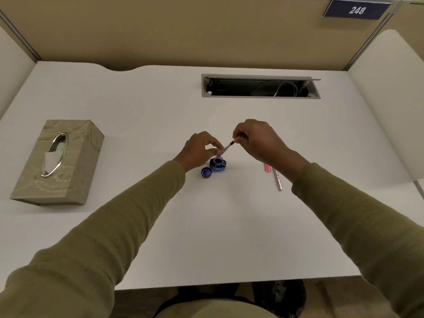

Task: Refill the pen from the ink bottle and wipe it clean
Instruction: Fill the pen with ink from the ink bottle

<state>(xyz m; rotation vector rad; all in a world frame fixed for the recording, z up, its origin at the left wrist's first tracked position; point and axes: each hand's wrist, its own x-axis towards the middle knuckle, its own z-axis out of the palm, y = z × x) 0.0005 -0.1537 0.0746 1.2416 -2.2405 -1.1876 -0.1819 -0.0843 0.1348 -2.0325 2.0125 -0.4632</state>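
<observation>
My left hand [199, 149] pinched the pen [226, 148] low, steadying its tip over the open ink bottle [218, 164]. My right hand [254, 140] gripped the top end, probably to work the filler.

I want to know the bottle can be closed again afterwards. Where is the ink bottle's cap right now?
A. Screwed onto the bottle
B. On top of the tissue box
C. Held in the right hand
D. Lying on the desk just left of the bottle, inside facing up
D: the cap lies on the desk beside the open ink bottle, its purple-stained inside facing up.
</observation>
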